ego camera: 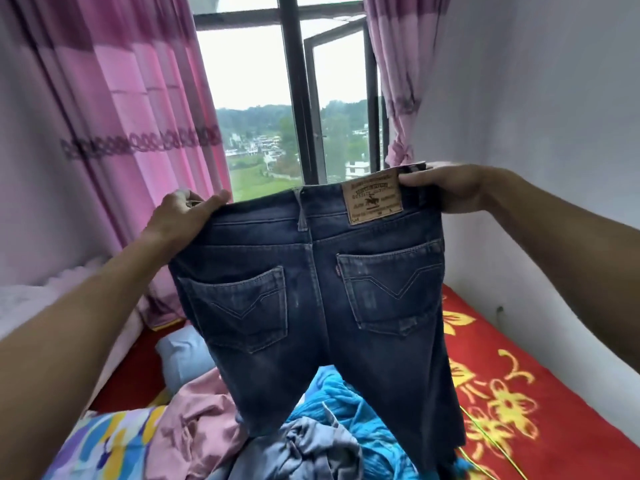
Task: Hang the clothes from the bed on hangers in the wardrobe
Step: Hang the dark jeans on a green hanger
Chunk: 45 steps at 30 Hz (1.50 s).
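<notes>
The bed, under a red spread with yellow flowers, fills the lower frame from 3 to 8 o'clock. Pink curtains hang at 10 and 1 o'clock on either side of a dark-framed window at 12 o'clock, one pane swung open onto green hills and buildings. At centre hang the dark blue jeans, held up by the waistband with the seat and both back pockets facing the camera, their legs trailing down to 6 o'clock over a heap of clothes on the bed: a turquoise knit garment, a pink garment at 7 o'clock and a grey-blue garment at the bottom edge. A bright patterned sheet lies at 8 o'clock. The left hand, at 9 o'clock of the jeans, is closed over the left end of the waistband; the right hand, at 2 o'clock, pinches the right end just beside the tan leather patch.
</notes>
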### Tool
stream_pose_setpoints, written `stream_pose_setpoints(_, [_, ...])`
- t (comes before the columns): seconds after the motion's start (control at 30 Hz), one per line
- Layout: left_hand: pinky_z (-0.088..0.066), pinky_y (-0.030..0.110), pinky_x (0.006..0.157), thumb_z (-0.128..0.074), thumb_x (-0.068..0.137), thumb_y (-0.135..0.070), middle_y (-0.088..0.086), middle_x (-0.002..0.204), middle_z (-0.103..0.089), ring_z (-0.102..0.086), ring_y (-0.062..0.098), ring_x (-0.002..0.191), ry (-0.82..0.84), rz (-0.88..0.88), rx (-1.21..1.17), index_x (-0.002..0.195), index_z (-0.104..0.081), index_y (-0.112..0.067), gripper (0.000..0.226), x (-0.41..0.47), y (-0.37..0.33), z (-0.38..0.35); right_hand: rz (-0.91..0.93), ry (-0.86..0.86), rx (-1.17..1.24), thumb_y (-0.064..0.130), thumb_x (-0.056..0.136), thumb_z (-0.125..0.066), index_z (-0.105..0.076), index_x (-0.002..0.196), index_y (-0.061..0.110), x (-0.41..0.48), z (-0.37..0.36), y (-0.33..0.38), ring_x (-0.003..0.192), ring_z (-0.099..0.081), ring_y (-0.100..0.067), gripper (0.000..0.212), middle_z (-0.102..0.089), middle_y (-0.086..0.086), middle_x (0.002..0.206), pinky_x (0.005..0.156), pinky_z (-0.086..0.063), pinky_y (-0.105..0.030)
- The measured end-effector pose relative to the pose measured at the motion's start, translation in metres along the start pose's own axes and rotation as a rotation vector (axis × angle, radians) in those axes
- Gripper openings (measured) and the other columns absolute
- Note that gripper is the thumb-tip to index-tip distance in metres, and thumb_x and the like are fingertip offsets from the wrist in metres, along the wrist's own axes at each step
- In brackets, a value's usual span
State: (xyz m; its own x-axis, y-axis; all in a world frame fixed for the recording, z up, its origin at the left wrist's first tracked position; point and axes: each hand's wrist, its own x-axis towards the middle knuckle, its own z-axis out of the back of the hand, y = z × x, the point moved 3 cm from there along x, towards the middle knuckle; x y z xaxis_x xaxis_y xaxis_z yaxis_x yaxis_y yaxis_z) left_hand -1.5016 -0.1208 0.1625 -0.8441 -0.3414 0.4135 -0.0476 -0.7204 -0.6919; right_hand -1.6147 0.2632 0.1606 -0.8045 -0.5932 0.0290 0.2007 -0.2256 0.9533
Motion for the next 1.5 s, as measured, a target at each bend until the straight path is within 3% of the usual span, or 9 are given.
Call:
stream_pose_setpoints(0.17, [-0.053,0.033,0.076,-0.080,0.041,-0.047,0.002,0.104,-0.061,-0.060,0.020,0.094,0.171,0.080,-0.264,0.105,-0.056,-0.023,0.073,-0.073,-0.020,0.035,0.018,-0.223,0.013,0.006,0.064,-0.079,-0.052,0.128,-0.001,-0.068,-0.006,0.006,0.105,-0.067,-0.029,0.069,-0.069,-0.015,0.114,0.091,-0.054,-0.042])
stream_pose_setpoints(0.33, [-0.057,0.022,0.059,-0.061,0.075,0.013,0.006,0.088,-0.063,-0.062,0.022,0.079,-0.018,-0.049,-0.479,0.092,-0.061,-0.014,0.032,-0.125,-0.070,0.081,0.205,-0.454,0.239,0.003,0.076,-0.075,-0.054,0.120,-0.003,-0.129,-0.018,0.039,0.085,-0.073,-0.024,0.049,-0.070,-0.017,0.103,0.071,-0.060,-0.032])
stream_pose_setpoints(0.6, [-0.060,0.032,0.066,-0.069,0.077,0.006,0.007,0.092,-0.067,-0.069,0.017,0.071,-0.245,-0.164,-0.771,0.114,-0.057,-0.004,0.040,-0.163,-0.141,0.129,0.507,-0.652,0.350,0.005,0.087,-0.067,-0.058,0.105,0.009,-0.187,-0.013,0.116,0.075,-0.072,-0.020,0.020,-0.070,-0.008,0.091,0.066,-0.058,-0.032])
stream_pose_setpoints(0.7, [-0.059,0.029,0.061,-0.072,0.078,0.001,0.005,0.091,-0.067,-0.068,0.013,0.067,-0.234,-0.125,-0.701,0.107,-0.061,-0.005,0.032,-0.163,-0.134,0.122,0.515,-0.779,0.041,0.013,0.091,-0.065,-0.056,0.109,0.012,-0.187,-0.013,0.114,0.085,-0.065,-0.015,0.019,-0.064,-0.001,0.100,0.071,-0.055,-0.025])
stream_pose_setpoints(0.8, [-0.059,0.027,0.058,-0.073,0.079,-0.001,0.006,0.087,-0.066,-0.066,0.012,0.063,-0.210,-0.064,-0.593,0.086,-0.063,-0.010,0.015,-0.155,-0.101,0.098,0.471,-0.890,-0.433,0.025,0.094,-0.061,-0.056,0.118,0.009,-0.172,-0.017,0.088,0.095,-0.056,-0.016,0.029,-0.059,0.000,0.107,0.084,-0.043,-0.025])
stream_pose_setpoints(0.93, [-0.059,0.030,0.061,-0.078,0.075,-0.009,0.011,0.087,-0.069,-0.067,0.017,0.064,-0.129,0.055,-0.523,0.091,-0.067,-0.004,0.020,-0.134,-0.030,0.056,0.280,-0.832,-0.532,0.039,0.096,-0.053,-0.058,0.124,0.009,-0.128,-0.025,0.023,0.109,-0.058,-0.027,0.042,-0.064,-0.011,0.120,0.091,-0.041,-0.030])
stream_pose_setpoints(1.07, [-0.060,0.032,0.064,-0.079,0.074,-0.011,0.009,0.087,-0.070,-0.065,0.020,0.069,-0.062,0.138,-0.490,0.092,-0.069,-0.008,0.021,-0.106,0.048,0.010,0.135,-0.580,-0.484,0.078,0.062,-0.067,-0.056,0.118,0.018,-0.080,-0.054,-0.041,0.095,-0.060,-0.017,0.083,-0.063,0.000,0.108,0.082,-0.046,-0.030])
stream_pose_setpoints(1.17, [-0.055,0.021,0.052,-0.076,0.077,-0.006,0.001,0.077,-0.068,-0.063,0.008,0.056,-0.022,0.202,-0.467,0.085,-0.067,-0.012,0.013,-0.085,0.111,-0.036,-0.059,-0.365,-0.631,0.069,0.046,-0.083,-0.052,0.122,0.023,-0.031,-0.072,-0.101,0.101,-0.059,-0.017,0.093,-0.061,0.003,0.112,0.091,-0.048,-0.032])
stream_pose_setpoints(1.5, [-0.051,0.032,0.072,-0.070,0.084,-0.004,0.009,0.086,-0.066,-0.059,0.020,0.077,0.192,0.419,-0.252,0.091,-0.063,-0.009,0.011,-0.045,0.300,-0.197,-0.398,-0.483,-0.504,0.030,0.063,-0.087,-0.066,0.091,0.024,0.090,-0.113,-0.294,0.091,-0.066,-0.023,0.035,-0.072,-0.003,0.097,0.083,-0.053,-0.037])
